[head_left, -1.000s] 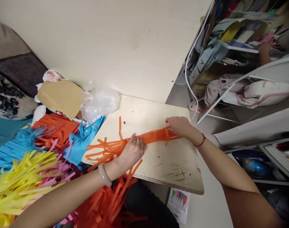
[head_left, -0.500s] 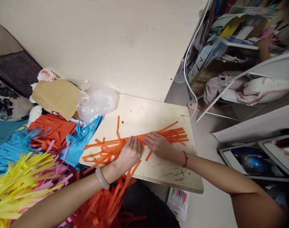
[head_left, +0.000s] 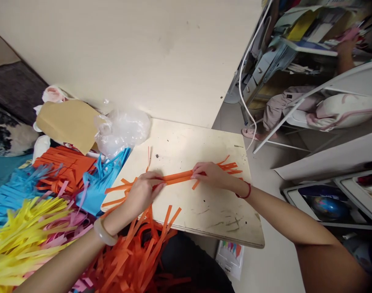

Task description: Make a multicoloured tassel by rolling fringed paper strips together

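A fringed strip of orange tissue paper [head_left: 178, 177], its middle rolled narrow, stretches across the pale wooden board [head_left: 189, 215]. My left hand [head_left: 145, 189] pinches it left of the middle, thumb below and fingers on top. Towards its right part, my right hand [head_left: 211, 175] grips it between thumb and bent fingers. Cut fringe ends spread out beyond both hands. One thin orange strand sticks up above my left hand. More orange fringe [head_left: 137, 256] hangs in a heap in front of the board, by my lap.
Yellow fringe [head_left: 24, 232], blue fringe [head_left: 96, 187] and folded orange paper [head_left: 64, 165] lie at the left. Behind them are a brown paper sheet [head_left: 68, 126] and a clear plastic bag [head_left: 123, 130]. A white cable [head_left: 241, 87] hangs near another person [head_left: 277, 108] beside a folding chair [head_left: 292, 118].
My hands have moved apart, the left one going left and the right one slightly right. The rolled orange middle now shows between them, where before my fingers lay together on it.
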`<move>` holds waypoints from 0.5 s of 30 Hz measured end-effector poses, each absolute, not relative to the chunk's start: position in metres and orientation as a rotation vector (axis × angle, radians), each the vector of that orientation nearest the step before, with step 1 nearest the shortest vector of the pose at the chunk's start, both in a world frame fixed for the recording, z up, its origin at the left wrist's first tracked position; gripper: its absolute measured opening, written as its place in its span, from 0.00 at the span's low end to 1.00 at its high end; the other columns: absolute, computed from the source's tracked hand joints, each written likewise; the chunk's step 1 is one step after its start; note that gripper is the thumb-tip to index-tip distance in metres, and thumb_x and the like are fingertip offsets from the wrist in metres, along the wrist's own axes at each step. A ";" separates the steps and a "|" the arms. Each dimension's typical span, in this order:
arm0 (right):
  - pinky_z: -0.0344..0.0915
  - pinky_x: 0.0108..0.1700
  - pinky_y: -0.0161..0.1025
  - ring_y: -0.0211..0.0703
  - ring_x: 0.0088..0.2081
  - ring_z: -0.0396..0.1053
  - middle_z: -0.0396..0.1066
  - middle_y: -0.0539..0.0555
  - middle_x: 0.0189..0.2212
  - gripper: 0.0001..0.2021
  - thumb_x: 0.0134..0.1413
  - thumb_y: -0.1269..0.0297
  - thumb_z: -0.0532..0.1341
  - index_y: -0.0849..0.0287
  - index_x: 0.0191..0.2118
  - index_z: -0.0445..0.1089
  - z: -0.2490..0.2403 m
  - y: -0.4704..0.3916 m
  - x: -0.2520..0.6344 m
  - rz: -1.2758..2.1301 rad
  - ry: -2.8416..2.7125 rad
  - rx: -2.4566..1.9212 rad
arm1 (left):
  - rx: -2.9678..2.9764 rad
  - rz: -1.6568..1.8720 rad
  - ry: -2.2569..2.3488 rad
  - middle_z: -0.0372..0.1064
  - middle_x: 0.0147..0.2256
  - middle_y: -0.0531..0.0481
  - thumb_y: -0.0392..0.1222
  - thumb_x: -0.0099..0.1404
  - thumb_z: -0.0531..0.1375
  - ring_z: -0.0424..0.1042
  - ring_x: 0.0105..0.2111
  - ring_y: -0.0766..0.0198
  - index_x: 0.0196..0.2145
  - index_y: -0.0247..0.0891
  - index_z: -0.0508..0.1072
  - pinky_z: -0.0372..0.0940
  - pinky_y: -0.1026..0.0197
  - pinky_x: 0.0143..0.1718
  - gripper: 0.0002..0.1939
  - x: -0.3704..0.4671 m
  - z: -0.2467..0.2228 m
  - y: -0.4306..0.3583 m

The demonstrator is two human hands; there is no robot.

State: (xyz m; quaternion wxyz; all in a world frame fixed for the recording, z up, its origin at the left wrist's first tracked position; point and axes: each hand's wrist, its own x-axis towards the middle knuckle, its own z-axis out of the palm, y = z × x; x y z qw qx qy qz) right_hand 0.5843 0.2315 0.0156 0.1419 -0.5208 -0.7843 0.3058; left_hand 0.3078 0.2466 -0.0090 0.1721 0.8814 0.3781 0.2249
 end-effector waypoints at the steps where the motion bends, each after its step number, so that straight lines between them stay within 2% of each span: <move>1: 0.60 0.36 0.34 0.37 0.33 0.68 0.72 0.53 0.33 0.13 0.60 0.62 0.57 0.61 0.29 0.74 0.017 0.234 0.582 0.865 -2.274 -1.567 | 2.455 0.616 1.084 0.74 0.37 0.45 0.42 0.67 0.55 0.72 0.37 0.61 0.32 0.36 0.78 0.68 0.57 0.42 0.14 0.306 -0.008 0.249; 4: 0.55 0.31 0.34 0.37 0.30 0.65 0.71 0.52 0.29 0.14 0.60 0.61 0.55 0.61 0.27 0.72 0.018 0.238 0.573 0.739 -2.318 -1.764 | 2.395 0.569 1.169 0.72 0.34 0.44 0.42 0.66 0.55 0.70 0.36 0.59 0.30 0.35 0.77 0.66 0.55 0.41 0.14 0.306 -0.007 0.255; 8: 0.48 0.28 0.34 0.36 0.28 0.63 0.70 0.53 0.27 0.15 0.60 0.65 0.53 0.62 0.24 0.68 0.018 0.239 0.560 0.493 -2.431 -1.910 | 2.452 0.460 1.260 0.68 0.31 0.44 0.43 0.66 0.53 0.67 0.36 0.58 0.27 0.35 0.75 0.64 0.54 0.41 0.16 0.309 -0.008 0.260; 15: 0.47 0.28 0.35 0.37 0.30 0.65 0.71 0.55 0.30 0.14 0.62 0.67 0.51 0.63 0.27 0.69 0.019 0.238 0.551 0.327 -2.527 -1.981 | 2.583 0.317 1.295 0.65 0.29 0.45 0.43 0.66 0.51 0.65 0.32 0.58 0.22 0.36 0.71 0.62 0.53 0.40 0.18 0.313 -0.006 0.265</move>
